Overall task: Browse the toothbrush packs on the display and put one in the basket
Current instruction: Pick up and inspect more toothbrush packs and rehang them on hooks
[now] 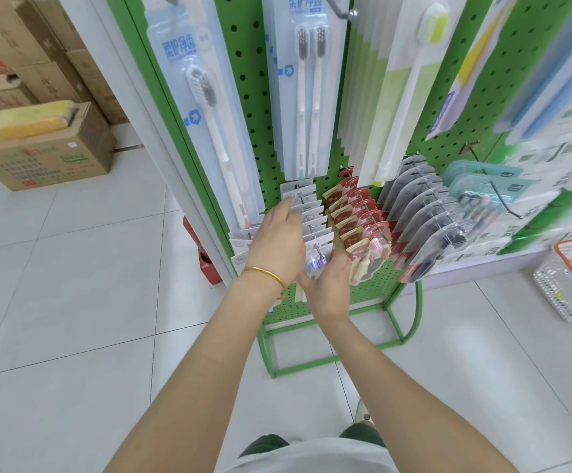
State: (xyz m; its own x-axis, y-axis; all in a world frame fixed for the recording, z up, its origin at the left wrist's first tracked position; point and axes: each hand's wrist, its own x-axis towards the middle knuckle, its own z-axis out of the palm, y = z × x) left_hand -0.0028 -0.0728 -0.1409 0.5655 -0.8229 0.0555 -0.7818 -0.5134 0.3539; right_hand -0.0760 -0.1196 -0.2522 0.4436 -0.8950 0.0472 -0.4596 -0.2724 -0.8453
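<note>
A row of white-card toothbrush packs (312, 216) hangs on a low hook of the green pegboard display (254, 97). My left hand (277, 244), with a gold bangle on the wrist, lies over this row, its straight fingers touching the cards' top edges. Just below it, my right hand (327, 285) holds the lower part of the front pack with purple brush heads (316, 261), thumb on the near side and fingers tucked behind it. The white basket with an orange rim (551, 285) stands on the floor at the far right.
Beside that row hang red-card packs (353, 220), grey-card packs (418, 216) and teal packs (476, 186). Long toothbrush packs (307, 80) hang above. Cardboard boxes (45, 155) are stacked on the tiled floor at the left. The display's green base frame (312, 367) is at my feet.
</note>
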